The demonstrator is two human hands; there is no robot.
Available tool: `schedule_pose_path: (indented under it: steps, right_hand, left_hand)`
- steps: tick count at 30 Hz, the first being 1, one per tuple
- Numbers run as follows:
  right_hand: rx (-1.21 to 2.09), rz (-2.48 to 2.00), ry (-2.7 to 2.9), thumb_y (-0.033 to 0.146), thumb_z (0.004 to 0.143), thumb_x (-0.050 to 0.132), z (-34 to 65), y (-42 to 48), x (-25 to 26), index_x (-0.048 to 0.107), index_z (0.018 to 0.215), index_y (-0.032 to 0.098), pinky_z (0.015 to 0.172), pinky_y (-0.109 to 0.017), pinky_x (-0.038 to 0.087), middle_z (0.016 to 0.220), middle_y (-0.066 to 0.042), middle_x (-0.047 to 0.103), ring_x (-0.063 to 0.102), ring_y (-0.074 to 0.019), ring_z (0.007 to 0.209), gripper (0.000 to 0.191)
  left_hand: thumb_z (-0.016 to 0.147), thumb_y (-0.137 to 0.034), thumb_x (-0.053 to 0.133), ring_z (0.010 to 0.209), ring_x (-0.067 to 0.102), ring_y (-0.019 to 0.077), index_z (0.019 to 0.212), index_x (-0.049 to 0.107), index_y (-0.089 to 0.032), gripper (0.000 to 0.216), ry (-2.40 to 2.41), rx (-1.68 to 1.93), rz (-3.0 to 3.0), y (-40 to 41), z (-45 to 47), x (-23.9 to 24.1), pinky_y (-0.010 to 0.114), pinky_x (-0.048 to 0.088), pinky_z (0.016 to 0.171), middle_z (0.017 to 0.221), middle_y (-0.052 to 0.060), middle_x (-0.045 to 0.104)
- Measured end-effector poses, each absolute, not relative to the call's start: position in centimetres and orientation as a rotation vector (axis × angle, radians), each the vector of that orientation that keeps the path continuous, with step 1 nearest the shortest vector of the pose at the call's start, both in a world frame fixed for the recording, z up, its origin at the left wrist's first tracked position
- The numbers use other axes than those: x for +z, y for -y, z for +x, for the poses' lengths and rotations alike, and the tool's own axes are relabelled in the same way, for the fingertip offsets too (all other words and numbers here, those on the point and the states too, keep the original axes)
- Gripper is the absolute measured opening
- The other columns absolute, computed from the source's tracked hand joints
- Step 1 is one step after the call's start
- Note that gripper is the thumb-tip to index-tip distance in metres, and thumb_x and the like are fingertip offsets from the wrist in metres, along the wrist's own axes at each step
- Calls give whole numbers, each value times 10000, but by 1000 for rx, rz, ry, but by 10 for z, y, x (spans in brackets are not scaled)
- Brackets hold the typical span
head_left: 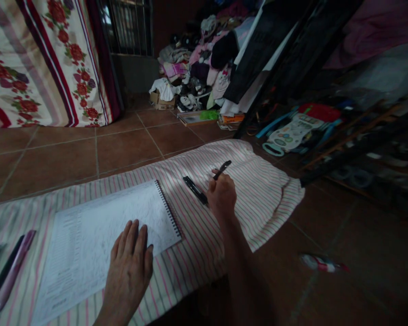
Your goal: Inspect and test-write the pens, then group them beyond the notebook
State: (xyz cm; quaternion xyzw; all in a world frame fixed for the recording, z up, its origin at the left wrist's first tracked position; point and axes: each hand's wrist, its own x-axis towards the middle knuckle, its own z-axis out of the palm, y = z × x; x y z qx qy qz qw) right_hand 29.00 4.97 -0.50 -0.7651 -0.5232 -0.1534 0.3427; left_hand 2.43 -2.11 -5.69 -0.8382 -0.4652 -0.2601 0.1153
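A spiral-bound sketchbook (98, 231) lies open on a pink-striped white cloth (258, 190) spread over the tiled floor. My left hand (129, 267) rests flat on the book's lower right corner, fingers stretched out. My right hand (221, 194) is to the right of the book, closed round a black pen (222, 169) whose end points up and to the right. A second black pen (195, 190) lies on the cloth just left of that hand.
More pens, one of them purple (15, 267), lie at the cloth's left end. A small red and white object (321, 263) sits on the floor tiles at right. A pile of clothes (204, 59), a floral bed cover (37, 63) and cluttered shelves (360, 136) stand behind.
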Motion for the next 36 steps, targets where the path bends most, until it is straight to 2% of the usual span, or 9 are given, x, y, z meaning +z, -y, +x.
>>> schedule_pose_path:
  steps: [5, 9, 17, 25, 36]
  right_hand:
    - [-431, -2112, 1509, 93, 802, 438, 297, -42, -7, 552, 1071, 116, 821, -363, 396, 957, -145, 602, 525, -257, 924, 293]
    - [-300, -2162, 1554, 136, 810, 481, 300, -41, -7, 534, 1094, 131, 817, -338, 379, 902, -99, 648, 540, -231, 860, 289]
    - [-151, -2293, 1554, 213, 793, 565, 298, -40, -1, 597, 934, 188, 751, -284, 367, 868, -48, 661, 543, -204, 846, 147]
    - [-112, -2460, 1596, 274, 813, 555, 296, -38, 2, 689, 954, 223, 644, -294, 376, 857, -84, 685, 593, -215, 807, 201]
    - [82, -2437, 1567, 291, 824, 539, 302, -43, -11, 692, 1015, 232, 725, -294, 421, 930, -90, 700, 618, -210, 890, 251]
  left_hand:
    - [858, -234, 461, 1221, 422, 360, 1210, 460, -81, 385, 1352, -752, -2458, 22, 25, -57, 492, 427, 905, 1263, 232, 504]
    - [859, -238, 453, 1224, 424, 348, 1218, 452, -109, 382, 1363, -765, -2460, 21, 25, -57, 487, 428, 907, 1265, 214, 506]
    - [866, -247, 442, 1245, 403, 343, 1220, 455, -100, 383, 1377, -749, -2468, 21, 24, -57, 481, 413, 924, 1276, 219, 496]
    - [861, -238, 455, 1257, 394, 342, 1229, 454, -105, 391, 1381, -766, -2479, 21, 23, -58, 483, 405, 935, 1282, 223, 495]
    - [855, -228, 470, 1234, 413, 354, 1215, 452, -92, 386, 1361, -748, -2469, 21, 24, -57, 488, 419, 919, 1272, 229, 497]
